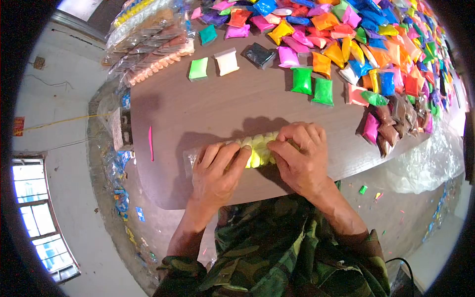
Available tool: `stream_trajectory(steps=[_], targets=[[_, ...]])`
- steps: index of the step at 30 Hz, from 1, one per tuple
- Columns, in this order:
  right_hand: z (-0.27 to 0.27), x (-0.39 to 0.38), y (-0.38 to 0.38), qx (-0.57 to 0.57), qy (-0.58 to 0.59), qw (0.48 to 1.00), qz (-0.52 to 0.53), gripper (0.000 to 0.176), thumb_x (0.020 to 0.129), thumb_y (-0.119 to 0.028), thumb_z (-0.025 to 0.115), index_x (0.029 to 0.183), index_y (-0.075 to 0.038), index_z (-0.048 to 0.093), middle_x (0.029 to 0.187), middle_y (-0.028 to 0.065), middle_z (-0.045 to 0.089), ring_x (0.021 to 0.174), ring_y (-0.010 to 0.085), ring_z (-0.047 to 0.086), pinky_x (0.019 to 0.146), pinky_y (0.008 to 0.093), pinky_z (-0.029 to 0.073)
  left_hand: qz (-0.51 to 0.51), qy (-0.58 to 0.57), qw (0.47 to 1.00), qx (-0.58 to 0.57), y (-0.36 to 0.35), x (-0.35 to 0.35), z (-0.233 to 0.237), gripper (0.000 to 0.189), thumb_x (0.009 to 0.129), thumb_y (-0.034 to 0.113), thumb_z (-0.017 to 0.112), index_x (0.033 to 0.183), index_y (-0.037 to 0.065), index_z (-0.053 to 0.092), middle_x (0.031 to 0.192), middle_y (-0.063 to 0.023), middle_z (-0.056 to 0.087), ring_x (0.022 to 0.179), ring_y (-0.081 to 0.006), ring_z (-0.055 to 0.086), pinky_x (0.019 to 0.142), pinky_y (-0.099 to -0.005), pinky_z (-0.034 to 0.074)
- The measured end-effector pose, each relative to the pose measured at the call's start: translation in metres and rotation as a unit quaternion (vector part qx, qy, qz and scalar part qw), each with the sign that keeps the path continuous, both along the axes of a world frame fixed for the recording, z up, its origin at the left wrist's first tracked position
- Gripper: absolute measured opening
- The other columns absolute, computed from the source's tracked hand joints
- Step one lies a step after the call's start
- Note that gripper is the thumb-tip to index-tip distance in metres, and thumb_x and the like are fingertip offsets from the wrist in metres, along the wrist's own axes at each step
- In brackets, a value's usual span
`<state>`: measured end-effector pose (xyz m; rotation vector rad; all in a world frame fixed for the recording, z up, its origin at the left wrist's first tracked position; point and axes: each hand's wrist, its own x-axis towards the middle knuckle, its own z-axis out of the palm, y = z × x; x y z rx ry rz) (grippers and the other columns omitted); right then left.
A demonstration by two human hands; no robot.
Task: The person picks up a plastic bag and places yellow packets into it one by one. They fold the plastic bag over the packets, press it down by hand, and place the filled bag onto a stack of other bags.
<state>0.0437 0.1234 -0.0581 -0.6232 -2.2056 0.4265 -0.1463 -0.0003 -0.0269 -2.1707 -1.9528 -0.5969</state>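
Near the front edge of the table lies a clear plastic bag [190, 159] with a row of yellow packets [256, 157] inside it. My left hand [217, 166] grips the left part of the bag, its fingers curled over the top and the thumb against the packets. At the other end, my right hand [303, 156] is closed on the bag with thumb and fingers pinched together. Both hands hide parts of the packets. A pink plastic modelling tool [151, 143] rests on the table to the left of my left hand.
A large heap of colourful packets [336, 29] covers the back and right of the table [208, 114]. Stacked bags of packets [153, 42] stand at the back left. Light green [198, 69], cream [227, 62] and black [260, 55] packets lie between.
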Motion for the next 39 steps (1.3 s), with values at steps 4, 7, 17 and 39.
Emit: stream_trajectory(steps=[4, 7, 17, 39], targets=[[0.000, -0.002, -0.001, 0.020, -0.002, 1.000, 0.001, 0.019, 0.072, -0.012, 0.077, 0.091, -0.014, 0.074, 0.102, 0.0017, 0.064, 0.101, 0.0262, 0.063, 0.088, 0.0464, 0.045, -0.027, 0.035, 0.999, -0.010, -0.004, -0.005, 0.005, 0.040, 0.078, 0.005, 0.073, 0.117, 0.012, 0.078, 0.107, -0.0035, 0.066, 0.100, -0.0257, 0.062, 0.086, -0.0413, 0.052], [-0.002, -0.002, 0.000, 0.043, -0.006, 0.999, -0.004, 0.018, 0.073, -0.012, 0.076, 0.091, -0.015, 0.074, 0.102, 0.0019, 0.064, 0.101, 0.0262, 0.063, 0.088, 0.0465, 0.046, -0.048, 0.057, 0.996, -0.039, -0.008, -0.008, 0.008, 0.041, 0.083, 0.011, 0.075, 0.124, 0.007, 0.074, 0.113, -0.0032, 0.065, 0.103, -0.0227, 0.061, 0.087, -0.0408, 0.052], [-0.003, 0.006, 0.004, 0.061, -0.041, 0.997, 0.027, 0.023, 0.075, -0.016, 0.076, 0.098, -0.016, 0.074, 0.109, 0.0023, 0.064, 0.107, 0.0266, 0.063, 0.090, 0.0450, 0.047, -0.027, 0.071, 0.996, -0.054, -0.021, 0.002, 0.002, 0.046, 0.087, 0.016, 0.077, 0.133, 0.012, 0.072, 0.118, -0.0063, 0.061, 0.107, -0.0272, 0.059, 0.093, -0.0439, 0.050], [-0.007, 0.020, -0.022, 0.081, -0.113, 0.990, 0.003, 0.041, 0.079, -0.020, 0.077, 0.120, -0.022, 0.078, 0.117, 0.0047, 0.060, 0.126, 0.0287, 0.057, 0.106, 0.0525, 0.042, 0.032, 0.033, 0.999, -0.004, -0.034, 0.016, -0.017, 0.041, 0.083, 0.010, 0.074, 0.124, 0.010, 0.076, 0.126, -0.0060, 0.064, 0.116, -0.0279, 0.059, 0.103, -0.0487, 0.048]])
